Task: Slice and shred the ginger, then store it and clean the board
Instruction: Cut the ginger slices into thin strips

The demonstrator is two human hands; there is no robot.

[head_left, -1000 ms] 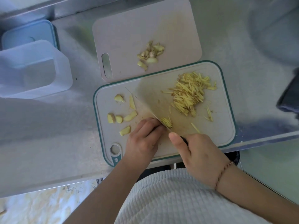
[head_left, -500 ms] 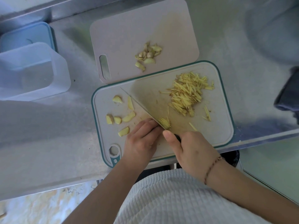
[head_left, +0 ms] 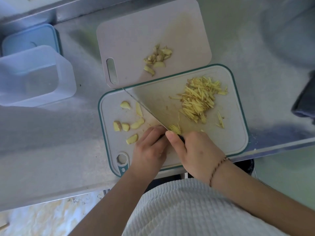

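On steel counter (head_left: 42,150), teal-rimmed board (head_left: 238,138) carrying pile of shreds (head_left: 199,99) at far right and six slices (head_left: 136,124) at left. Between them, cleaver (head_left: 153,103) angled across board, handle gripped in right hand (head_left: 196,150), thumb along blade's near end. Left hand (head_left: 150,147) curled, fingertips pressing ginger against blade, fresh strips (head_left: 174,128) just beyond. Behind, plain board (head_left: 127,40) with peel scraps (head_left: 157,58). At left, clear tub (head_left: 34,79) near blue lid (head_left: 29,40).

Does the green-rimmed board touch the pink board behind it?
Touching. In the head view the green-rimmed board overlaps the near edge of the pink board; no gap shows.
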